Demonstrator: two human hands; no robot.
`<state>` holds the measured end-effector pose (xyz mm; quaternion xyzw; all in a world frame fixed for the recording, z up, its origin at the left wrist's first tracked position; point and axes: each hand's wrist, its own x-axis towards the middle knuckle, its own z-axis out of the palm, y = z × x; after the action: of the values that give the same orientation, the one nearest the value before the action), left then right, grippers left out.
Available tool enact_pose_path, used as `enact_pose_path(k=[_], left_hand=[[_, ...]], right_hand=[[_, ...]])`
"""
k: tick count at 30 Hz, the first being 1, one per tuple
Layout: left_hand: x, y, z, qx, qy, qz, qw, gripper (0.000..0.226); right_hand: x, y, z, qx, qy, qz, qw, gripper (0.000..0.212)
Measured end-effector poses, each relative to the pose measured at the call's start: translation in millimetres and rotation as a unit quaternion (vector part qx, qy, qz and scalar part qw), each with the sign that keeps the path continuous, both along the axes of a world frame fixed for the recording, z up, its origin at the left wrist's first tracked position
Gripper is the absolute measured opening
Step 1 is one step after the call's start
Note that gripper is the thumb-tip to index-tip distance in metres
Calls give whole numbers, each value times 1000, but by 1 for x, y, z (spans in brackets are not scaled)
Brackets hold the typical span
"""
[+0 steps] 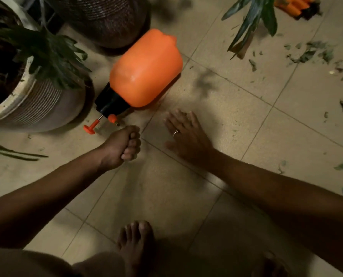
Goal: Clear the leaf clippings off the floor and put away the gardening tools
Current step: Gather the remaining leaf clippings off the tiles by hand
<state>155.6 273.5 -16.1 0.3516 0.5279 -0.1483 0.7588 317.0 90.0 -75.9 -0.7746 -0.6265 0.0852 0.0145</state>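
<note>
Hands low beside the tipped pressure sprayer [146, 70].
Left hand [122, 144] is curled in a fist, its contents hidden. Right hand [186, 132] is flat with fingers [178, 119] together, seemingly to sweep. Leaf clippings [310, 52] litter the floor [166, 196] well apart.

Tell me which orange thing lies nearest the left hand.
The big orange sprayer, lying on its side just beyond the left hand; the other orange items sit far off at the top right.

Dim warm light, soft shadows on floor [186, 186], blurred, bowed edges
</note>
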Motion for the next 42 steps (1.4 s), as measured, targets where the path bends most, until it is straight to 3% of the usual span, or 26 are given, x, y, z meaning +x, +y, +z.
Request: enact_pose_path(k=[5, 8, 10, 13, 20, 22, 23, 25, 26, 27, 29, 31, 37, 39, 42], left_hand=[[28, -16, -7, 55, 27, -14, 998, 36], [42, -23, -12, 70, 18, -32, 997, 35], [50, -28, -16, 95, 11, -41, 995, 35], [60, -30, -18, 138, 7, -65, 988, 36], [61, -32, -22, 194, -17, -97, 976, 40], [59, -31, -24, 191, -21, -93, 977, 42], [59, -30, -25, 184, -23, -91, 978, 42], [58, -29, -25, 170, -26, -90, 981, 42], [59, -28, -26, 164, -29, -88, 982, 42], [58, -28, -26, 161, -31, -87, 983, 42], [58, -27, -26, 155, -32, -81, 984, 41], [58, -27, -26, 150, -31, -81, 985, 41], [51, -21, -28, 113, -74, -104, 985, 42], [44, -17, -29, 82, -98, -91, 988, 41], [28, -9, -31, 64, -123, -46, 989, 40]], right_hand=[[27, -34, 17, 93, 72, -174, 978, 71], [19, -56, 21, 160, 133, -395, 895, 72], [-5, -71, 19, 195, 175, -484, 835, 72], [-51, -71, 11, 251, 199, -495, 808, 68], [-33, 14, 3, 275, 136, -472, 827, 58], [-20, 33, 4, 288, 169, -437, 835, 55], [-13, 40, 6, 295, 226, -421, 827, 54], [4, 41, 18, 307, 395, -424, 755, 51], [16, 36, 21, 312, 446, -434, 718, 49], [31, 27, 25, 319, 452, -448, 703, 49], [63, 8, 28, 315, 418, -451, 723, 50], [86, 3, 23, 260, 409, -406, 775, 48], [73, 45, 28, 117, 432, -139, 884, 40], [68, 41, 28, 99, 423, -78, 897, 37], [63, 24, 28, 99, 484, -76, 866, 33]])
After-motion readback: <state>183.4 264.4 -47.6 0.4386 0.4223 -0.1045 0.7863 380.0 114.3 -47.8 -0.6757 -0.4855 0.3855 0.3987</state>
